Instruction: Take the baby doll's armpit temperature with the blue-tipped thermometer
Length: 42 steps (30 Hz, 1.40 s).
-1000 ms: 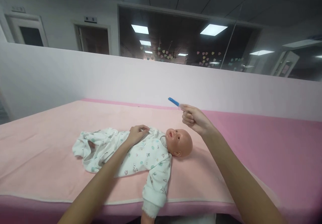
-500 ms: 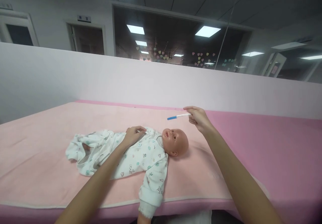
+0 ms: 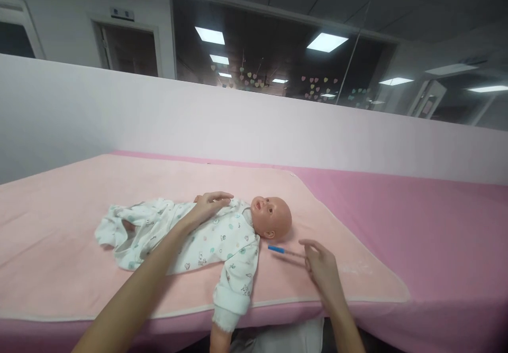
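The pink counter (image 3: 436,226) carries a paler pink blanket (image 3: 59,226), and the doll (image 3: 222,236) lies on its back near the blanket's front edge. One sleeve already hangs over that edge. My left hand (image 3: 208,205) rests open and flat on its chest. If I lean or drag with that palm, I judge the doll could slide toward me and off the counter.

My right hand (image 3: 323,268) is low over the blanket, just right of the doll's head. Its fingers are loosely curled at the clear end of the thin blue-tipped stick (image 3: 283,251). I cannot tell whether I grip the stick or it already lies free. The blue tip points at the doll's neck. It is light and round, so a nudge could roll it off the front edge or under the doll's shoulder.

Half a second ago the right hand held that stick up in the air beyond the doll's head, and it has since dropped to the blanket. The left hand has not shifted.
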### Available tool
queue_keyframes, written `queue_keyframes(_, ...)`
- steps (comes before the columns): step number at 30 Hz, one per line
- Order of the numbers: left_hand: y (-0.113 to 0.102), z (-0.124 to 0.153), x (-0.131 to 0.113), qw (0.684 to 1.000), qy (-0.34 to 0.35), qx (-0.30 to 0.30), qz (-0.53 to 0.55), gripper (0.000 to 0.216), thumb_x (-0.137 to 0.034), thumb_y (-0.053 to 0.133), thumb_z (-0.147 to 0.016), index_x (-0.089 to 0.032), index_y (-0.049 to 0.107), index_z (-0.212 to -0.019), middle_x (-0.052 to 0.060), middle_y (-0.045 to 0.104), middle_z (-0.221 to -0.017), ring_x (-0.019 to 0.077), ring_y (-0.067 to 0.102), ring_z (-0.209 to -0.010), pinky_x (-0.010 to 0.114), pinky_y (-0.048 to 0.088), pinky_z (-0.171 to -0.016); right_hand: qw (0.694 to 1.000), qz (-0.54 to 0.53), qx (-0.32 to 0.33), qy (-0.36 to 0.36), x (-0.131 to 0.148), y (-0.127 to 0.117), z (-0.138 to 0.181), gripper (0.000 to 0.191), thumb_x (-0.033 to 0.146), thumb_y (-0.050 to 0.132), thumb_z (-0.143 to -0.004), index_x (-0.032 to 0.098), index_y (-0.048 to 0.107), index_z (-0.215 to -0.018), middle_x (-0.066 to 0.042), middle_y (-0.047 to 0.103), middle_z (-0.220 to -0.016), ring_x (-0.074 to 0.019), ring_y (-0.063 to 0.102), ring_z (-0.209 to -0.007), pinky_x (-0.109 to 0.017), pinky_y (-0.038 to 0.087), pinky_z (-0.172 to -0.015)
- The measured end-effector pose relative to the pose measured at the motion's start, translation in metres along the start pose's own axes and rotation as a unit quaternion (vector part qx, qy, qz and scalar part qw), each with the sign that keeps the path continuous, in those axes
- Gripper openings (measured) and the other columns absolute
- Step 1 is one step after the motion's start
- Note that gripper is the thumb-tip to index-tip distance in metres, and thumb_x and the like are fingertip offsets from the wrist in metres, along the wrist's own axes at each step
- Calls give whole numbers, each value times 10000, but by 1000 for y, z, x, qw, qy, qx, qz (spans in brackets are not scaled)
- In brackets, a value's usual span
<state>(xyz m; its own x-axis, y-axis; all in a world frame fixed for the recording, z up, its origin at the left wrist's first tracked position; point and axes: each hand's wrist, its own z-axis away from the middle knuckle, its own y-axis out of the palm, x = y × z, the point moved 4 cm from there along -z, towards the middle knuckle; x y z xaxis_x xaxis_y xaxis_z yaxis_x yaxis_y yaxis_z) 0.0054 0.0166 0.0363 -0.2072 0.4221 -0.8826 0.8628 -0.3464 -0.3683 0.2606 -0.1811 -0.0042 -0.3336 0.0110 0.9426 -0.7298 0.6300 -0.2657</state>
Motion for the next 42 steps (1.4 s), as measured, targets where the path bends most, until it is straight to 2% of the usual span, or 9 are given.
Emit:
queue_keyframes(2, 10, 6, -8, 998, 25, 35, -39, 416, -501, 569, -693, -211, 683, -968, 70, 654, -985, 204, 564, -760, 286, 426, -619, 993, 102, -51, -26, -11, 2, 11, 349, 441, 437, -747, 159, 598, -873, 43, 449, -431, -131, 423, -388, -232, 285, -412)
queue_keyframes(5, 24, 11, -15, 988, 96, 57, -111, 304, -448, 595, -691, -246, 706, -890, 65, 624, -981, 233, 540, -879, 311, 426, -709, 956, 259, -99, -91, -8, 15, 20, 331, 474, 380, -812, 201, 562, -765, -5, 550, -523, -161, 494, -459, -244, 286, -444)
queue_keyframes(10, 33, 10, -9, 983, 119, 88, -112, 254, -440, 614, -683, -240, 708, -809, 68, 586, -979, 213, 557, -828, 292, 437, -649, 892, 404, -82, -187, 1, 55, 28, 353, 465, 377, -868, 199, 515, -681, -40, 584, -622, -156, 504, -515, -251, 261, -457)
queue_keyframes(14, 30, 11, -11, 984, 127, 99, -70, 207, -398, 637, -681, -223, 691, -777, 59, 599, -957, 213, 567, -885, 289, 446, -743, 859, 458, -78, -218, 13, 68, 28, 196, 306, 508, -826, 198, 540, -666, -64, 590, -709, -200, 525, -682, -265, 290, -498)
queue_keyframes(18, 30, 13, -15, 985, 114, 124, -46, 161, -335, 608, -704, -203, 656, -784, 50, 637, -896, 210, 579, -871, 290, 444, -776, 885, 374, -87, -263, 51, 79, 19, 186, 252, 498, -819, 201, 552, -649, -59, 577, -723, -209, 505, -770, -278, 354, -579)
queue_keyframes(22, 30, 10, -9, 986, 91, 138, -12, 187, -342, 579, -724, -187, 647, -804, 34, 642, -795, 193, 577, -777, 284, 446, -714, 916, 209, -68, -334, 82, 118, 4, 179, 243, 431, -851, 188, 578, -766, -46, 588, -791, -175, 514, -802, -281, 406, -704)
queue_keyframes(27, 28, 4, 2, 985, 54, 155, 51, 222, -314, 578, -720, -159, 658, -857, 29, 644, -767, 185, 569, -746, 280, 443, -675, 891, 104, 13, -442, 75, 164, -5, 251, 123, 355, -831, 160, 566, -961, -77, 578, -941, -169, 520, -877, -306, 429, -794)
queue_keyframes(31, 28, 5, 2, 979, 30, 182, 81, 255, -316, 584, -739, -142, 657, -910, 37, 655, -806, 176, 571, -774, 272, 433, -696, 894, 43, 1, -446, 62, 164, -5, 289, 72, 373, -779, 152, 542, -999, -86, 564, -950, -180, 516, -916, -317, 452, -798)
queue_keyframes(42, 26, 4, 4, 982, 40, 176, 63, 239, -345, 586, -755, -171, 676, -894, 30, 653, -824, 178, 559, -823, 269, 422, -745, 886, 20, -79, -456, 55, 161, -7, 233, 156, 418, -846, 168, 484, -1069, -107, 530, -1001, -187, 515, -980, -341, 490, -802)
